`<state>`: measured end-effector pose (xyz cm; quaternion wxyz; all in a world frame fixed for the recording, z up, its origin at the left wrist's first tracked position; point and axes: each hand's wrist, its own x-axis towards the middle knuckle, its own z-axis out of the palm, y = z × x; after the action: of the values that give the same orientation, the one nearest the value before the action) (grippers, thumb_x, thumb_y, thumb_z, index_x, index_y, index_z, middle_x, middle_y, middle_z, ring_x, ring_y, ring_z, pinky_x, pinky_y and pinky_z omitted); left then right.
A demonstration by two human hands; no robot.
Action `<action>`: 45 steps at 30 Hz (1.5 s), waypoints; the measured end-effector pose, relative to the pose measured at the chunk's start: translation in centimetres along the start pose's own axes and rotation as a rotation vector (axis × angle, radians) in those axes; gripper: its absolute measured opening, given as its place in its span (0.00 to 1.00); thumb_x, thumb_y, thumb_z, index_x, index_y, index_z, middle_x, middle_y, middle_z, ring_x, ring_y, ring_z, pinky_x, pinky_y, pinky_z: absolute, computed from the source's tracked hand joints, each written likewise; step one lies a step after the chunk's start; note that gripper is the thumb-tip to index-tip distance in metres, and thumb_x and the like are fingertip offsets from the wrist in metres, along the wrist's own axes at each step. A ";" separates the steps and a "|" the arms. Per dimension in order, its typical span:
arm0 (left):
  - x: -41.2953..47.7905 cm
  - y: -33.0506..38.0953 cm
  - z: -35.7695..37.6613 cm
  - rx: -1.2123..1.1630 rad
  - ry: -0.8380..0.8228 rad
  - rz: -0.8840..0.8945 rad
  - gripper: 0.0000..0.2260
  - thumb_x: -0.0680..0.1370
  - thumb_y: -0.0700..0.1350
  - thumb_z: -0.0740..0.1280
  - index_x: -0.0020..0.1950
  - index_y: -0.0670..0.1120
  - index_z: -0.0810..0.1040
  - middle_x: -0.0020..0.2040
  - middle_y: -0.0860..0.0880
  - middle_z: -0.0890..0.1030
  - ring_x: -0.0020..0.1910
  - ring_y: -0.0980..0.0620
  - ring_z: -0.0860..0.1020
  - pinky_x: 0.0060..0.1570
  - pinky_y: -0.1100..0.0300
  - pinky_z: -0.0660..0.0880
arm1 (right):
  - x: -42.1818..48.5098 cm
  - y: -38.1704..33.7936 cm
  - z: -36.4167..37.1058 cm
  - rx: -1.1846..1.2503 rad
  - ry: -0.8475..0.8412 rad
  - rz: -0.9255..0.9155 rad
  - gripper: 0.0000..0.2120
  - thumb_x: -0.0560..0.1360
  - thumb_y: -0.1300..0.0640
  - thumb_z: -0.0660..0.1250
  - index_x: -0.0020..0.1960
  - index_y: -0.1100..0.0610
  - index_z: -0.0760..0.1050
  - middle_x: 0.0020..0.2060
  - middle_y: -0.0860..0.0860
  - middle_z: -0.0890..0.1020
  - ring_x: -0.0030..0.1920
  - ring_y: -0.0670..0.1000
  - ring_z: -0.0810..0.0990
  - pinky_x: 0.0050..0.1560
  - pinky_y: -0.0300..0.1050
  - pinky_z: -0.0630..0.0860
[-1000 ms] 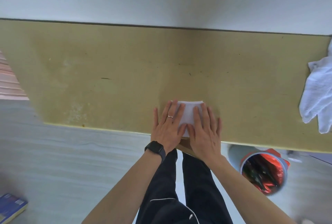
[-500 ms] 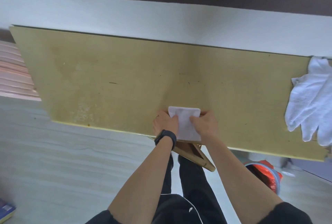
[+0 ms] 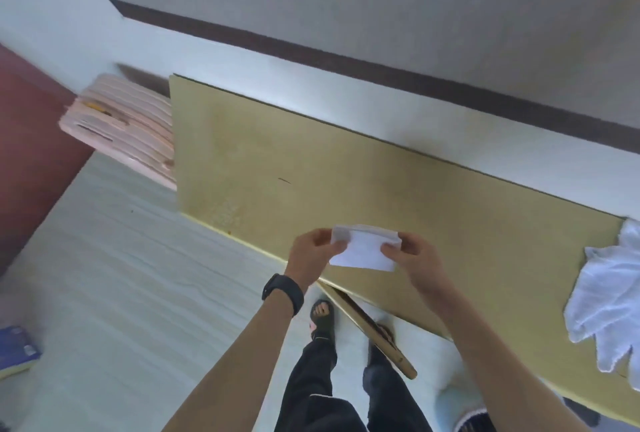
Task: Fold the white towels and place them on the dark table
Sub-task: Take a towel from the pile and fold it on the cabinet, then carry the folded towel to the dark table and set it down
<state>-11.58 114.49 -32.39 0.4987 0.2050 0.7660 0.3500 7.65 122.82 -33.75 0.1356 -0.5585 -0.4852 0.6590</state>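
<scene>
A small folded white towel point(image 3: 363, 248) hangs in the air just above the front edge of the yellow-tan table point(image 3: 346, 182). My left hand point(image 3: 311, 253) pinches its left end and my right hand point(image 3: 410, 253) pinches its right end. A loose pile of unfolded white towels point(image 3: 609, 296) lies at the table's right end. A dark red surface point(image 3: 31, 157) shows at the far left; whether it is the dark table I cannot tell.
A pink slatted object point(image 3: 128, 126) sits by the table's left end against the wall. A wooden table leg point(image 3: 374, 331) slants down beside my feet. A blue book point(image 3: 15, 350) lies on the pale floor at the lower left.
Both hands went from pressing flat on the folded towel to gripping its ends and lifting it off the table. The view has swung left, bringing the dark red surface into sight.
</scene>
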 end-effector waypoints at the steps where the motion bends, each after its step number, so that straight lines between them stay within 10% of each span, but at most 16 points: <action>1: -1.5 0.8 -1.4 -0.017 0.019 0.040 0.09 0.75 0.46 0.74 0.54 0.45 0.84 0.46 0.52 0.85 0.44 0.57 0.80 0.42 0.68 0.74 | -0.7 -1.7 0.4 -0.017 -0.035 -0.060 0.04 0.76 0.59 0.72 0.50 0.55 0.82 0.43 0.50 0.86 0.43 0.46 0.82 0.44 0.37 0.75; 12: -21.0 3.0 -18.1 -0.238 0.767 0.357 0.14 0.77 0.57 0.69 0.46 0.47 0.80 0.39 0.53 0.79 0.38 0.58 0.75 0.39 0.63 0.71 | -11.8 -18.8 17.1 -0.310 -0.370 -0.800 0.11 0.75 0.47 0.71 0.41 0.54 0.76 0.32 0.46 0.79 0.33 0.41 0.74 0.34 0.35 0.69; 21: -41.9 -11.3 -28.5 -0.468 1.455 0.331 0.10 0.79 0.54 0.68 0.44 0.49 0.78 0.34 0.56 0.76 0.32 0.61 0.73 0.32 0.67 0.70 | -31.5 -12.4 39.4 -0.260 -0.908 -0.946 0.14 0.78 0.48 0.66 0.38 0.53 0.68 0.28 0.41 0.67 0.31 0.44 0.65 0.33 0.39 0.65; 31: -62.4 -34.0 -36.8 -0.578 1.781 0.061 0.09 0.80 0.56 0.65 0.45 0.53 0.77 0.40 0.52 0.80 0.34 0.60 0.74 0.32 0.70 0.69 | -54.9 5.3 58.9 -0.376 -1.052 -0.992 0.08 0.82 0.48 0.60 0.47 0.51 0.70 0.29 0.49 0.76 0.33 0.45 0.75 0.35 0.43 0.70; 38: -69.8 -45.2 -42.9 -0.647 1.910 -0.103 0.11 0.80 0.58 0.64 0.46 0.53 0.76 0.40 0.55 0.81 0.37 0.61 0.78 0.34 0.68 0.72 | -63.3 12.7 70.9 -0.474 -1.222 -0.917 0.11 0.81 0.47 0.62 0.44 0.53 0.72 0.35 0.49 0.80 0.39 0.40 0.77 0.35 0.29 0.70; 45: -74.2 -54.3 -54.5 -0.709 2.019 -0.198 0.09 0.79 0.56 0.66 0.46 0.52 0.78 0.41 0.53 0.82 0.37 0.66 0.77 0.34 0.72 0.70 | -69.4 16.5 87.2 -0.507 -1.371 -0.935 0.11 0.80 0.46 0.63 0.43 0.51 0.71 0.35 0.46 0.79 0.38 0.41 0.77 0.37 0.41 0.72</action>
<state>-28.12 10.76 -12.53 -0.3074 -0.3983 0.6918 0.5179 -38.52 22.14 -13.08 -0.0583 0.2054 -0.7718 0.5989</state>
